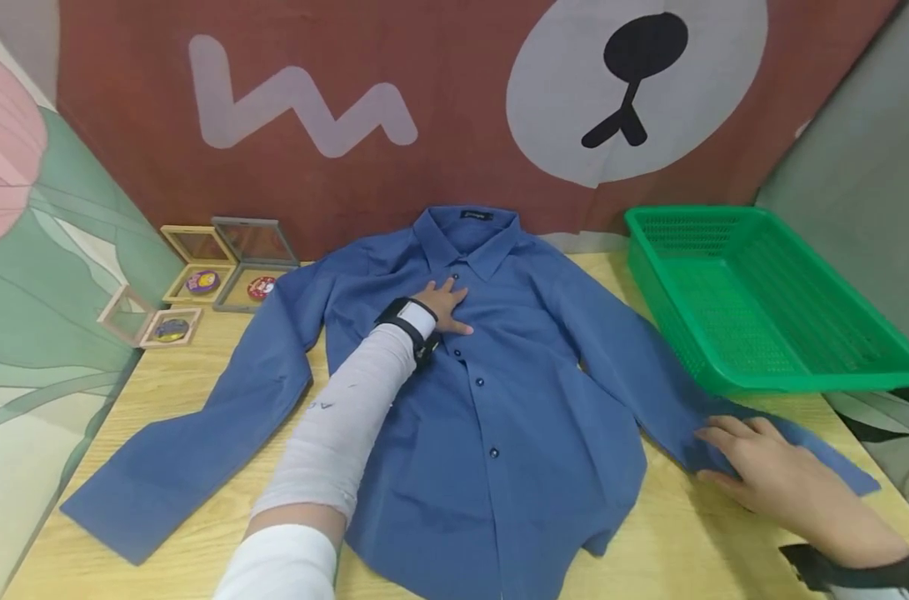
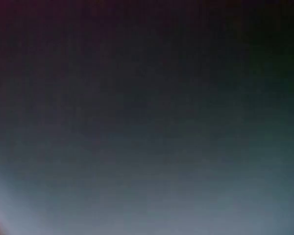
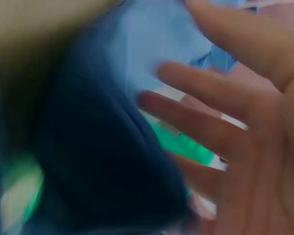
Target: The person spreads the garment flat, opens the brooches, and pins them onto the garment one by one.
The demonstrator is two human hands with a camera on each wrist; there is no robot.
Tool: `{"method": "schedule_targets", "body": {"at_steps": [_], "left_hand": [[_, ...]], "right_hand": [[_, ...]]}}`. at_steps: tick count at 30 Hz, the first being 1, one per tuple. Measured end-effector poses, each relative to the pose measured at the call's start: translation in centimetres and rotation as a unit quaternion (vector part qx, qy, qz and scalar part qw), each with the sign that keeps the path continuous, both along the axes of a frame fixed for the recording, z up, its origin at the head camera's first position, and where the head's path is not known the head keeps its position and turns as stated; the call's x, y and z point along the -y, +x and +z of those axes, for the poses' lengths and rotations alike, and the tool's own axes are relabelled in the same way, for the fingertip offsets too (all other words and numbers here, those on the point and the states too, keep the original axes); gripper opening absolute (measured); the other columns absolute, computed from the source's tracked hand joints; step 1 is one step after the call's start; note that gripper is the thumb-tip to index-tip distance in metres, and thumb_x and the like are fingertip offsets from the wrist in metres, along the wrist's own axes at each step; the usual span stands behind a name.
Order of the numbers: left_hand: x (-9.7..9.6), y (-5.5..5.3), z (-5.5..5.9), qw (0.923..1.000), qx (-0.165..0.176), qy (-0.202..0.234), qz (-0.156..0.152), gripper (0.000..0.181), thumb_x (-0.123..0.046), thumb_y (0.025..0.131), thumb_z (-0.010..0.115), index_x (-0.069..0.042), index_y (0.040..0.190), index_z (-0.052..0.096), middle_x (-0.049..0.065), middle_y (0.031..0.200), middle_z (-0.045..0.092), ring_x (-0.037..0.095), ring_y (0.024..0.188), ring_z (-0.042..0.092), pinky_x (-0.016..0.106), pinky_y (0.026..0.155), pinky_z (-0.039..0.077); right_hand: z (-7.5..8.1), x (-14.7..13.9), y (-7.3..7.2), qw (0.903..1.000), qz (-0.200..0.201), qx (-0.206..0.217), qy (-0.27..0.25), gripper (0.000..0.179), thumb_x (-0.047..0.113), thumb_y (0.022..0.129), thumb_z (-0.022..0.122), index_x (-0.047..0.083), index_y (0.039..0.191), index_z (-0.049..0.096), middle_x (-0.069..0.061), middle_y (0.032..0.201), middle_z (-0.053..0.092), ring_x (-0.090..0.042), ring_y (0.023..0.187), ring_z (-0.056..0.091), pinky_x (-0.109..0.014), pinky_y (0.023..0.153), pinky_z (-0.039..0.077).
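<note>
A blue long-sleeved button-up shirt [image 1: 432, 433] lies front up on the wooden table, its collar toward the wall and both sleeves spread outward. My left hand [image 1: 443, 307] rests on the chest below the collar with its fingers spread. Over the cuff end of the sleeve at the right is my right hand [image 1: 769, 467], fingers extended and slightly bent. The right wrist view shows that hand [image 3: 255, 112] with fingers apart beside dark blue cloth [image 3: 103, 142], gripping nothing. In the left wrist view everything is dark and blurred.
A green plastic basket [image 1: 724, 385] stands at the right, close to the right sleeve. Several small open display cases [image 1: 232, 287] holding round badges sit at the back left. A brown cloth with a bear's face [image 1: 454, 108] covers the wall behind the table [image 1: 694, 533].
</note>
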State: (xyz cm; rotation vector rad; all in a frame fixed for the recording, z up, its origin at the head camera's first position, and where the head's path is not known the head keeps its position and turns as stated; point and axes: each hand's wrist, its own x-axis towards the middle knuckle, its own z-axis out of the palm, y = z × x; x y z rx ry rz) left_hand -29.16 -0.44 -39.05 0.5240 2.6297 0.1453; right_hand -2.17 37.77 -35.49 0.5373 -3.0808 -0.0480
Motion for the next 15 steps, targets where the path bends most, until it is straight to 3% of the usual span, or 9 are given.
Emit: {"method": "schedule_targets", "body": {"at_steps": [4,6,8,10,13,15], "left_hand": [[1.4,0.7,1.1,0.9997,0.004,0.018,-0.018,0.079,-0.052,0.098,0.055,-0.016,0.159,0.022,0.016,0.167,0.011,0.043,0.153,0.010,0.053,0.124,0.017],[2.4,1.0,1.9,0.9993,-0.003,0.026,-0.027,0.075,-0.049,0.099,0.055,-0.013,0.158,0.027,0.018,0.166,0.016,0.043,0.153,0.014,0.050,0.125,0.016],[3.9,1.6,2.8,0.9991,-0.005,0.029,-0.029,0.073,-0.046,0.099,0.056,-0.010,0.157,0.030,0.019,0.165,0.019,0.041,0.152,0.017,0.048,0.125,0.017],[5.4,2.2,3.2,0.9992,-0.002,0.028,-0.027,0.072,-0.044,0.099,0.056,-0.009,0.156,0.031,0.019,0.164,0.020,0.039,0.152,0.019,0.046,0.125,0.017],[7.5,3.0,3.1,0.9995,0.009,0.027,-0.014,0.073,-0.042,0.099,0.057,-0.006,0.156,0.029,0.021,0.164,0.021,0.037,0.152,0.021,0.045,0.125,0.019],[8.5,3.4,2.6,0.9996,0.011,0.025,-0.004,0.075,-0.042,0.099,0.059,-0.005,0.156,0.028,0.022,0.164,0.019,0.038,0.152,0.019,0.046,0.125,0.018]], "right_hand": [[-1.7,2.5,-0.5,0.9895,0.062,-0.093,-0.092,0.025,0.010,0.078,0.081,0.007,0.100,0.071,-0.003,0.095,0.065,-0.026,0.084,0.060,-0.044,0.071,0.052],[-1.9,3.7,-1.1,0.9857,0.063,-0.084,-0.131,0.017,0.005,0.081,0.076,0.006,0.098,0.071,-0.002,0.093,0.068,-0.024,0.083,0.064,-0.042,0.072,0.054],[-1.7,4.7,-2.2,0.9853,0.035,-0.023,-0.166,0.014,0.004,0.087,0.071,0.002,0.101,0.071,-0.007,0.095,0.072,-0.026,0.085,0.069,-0.043,0.072,0.056],[-1.8,5.1,-3.3,0.9803,-0.011,0.053,-0.190,0.022,0.009,0.094,0.065,-0.006,0.109,0.069,-0.013,0.096,0.074,-0.028,0.085,0.070,-0.044,0.072,0.056],[-2.0,5.1,-4.9,0.9662,-0.071,0.142,-0.203,0.042,0.022,0.098,0.063,-0.014,0.120,0.061,-0.015,0.094,0.073,-0.026,0.083,0.069,-0.042,0.068,0.055],[-2.3,5.3,-5.3,0.9585,-0.086,0.166,-0.215,0.043,0.024,0.097,0.065,-0.013,0.117,0.062,-0.010,0.087,0.071,-0.019,0.076,0.065,-0.036,0.065,0.052]]}}
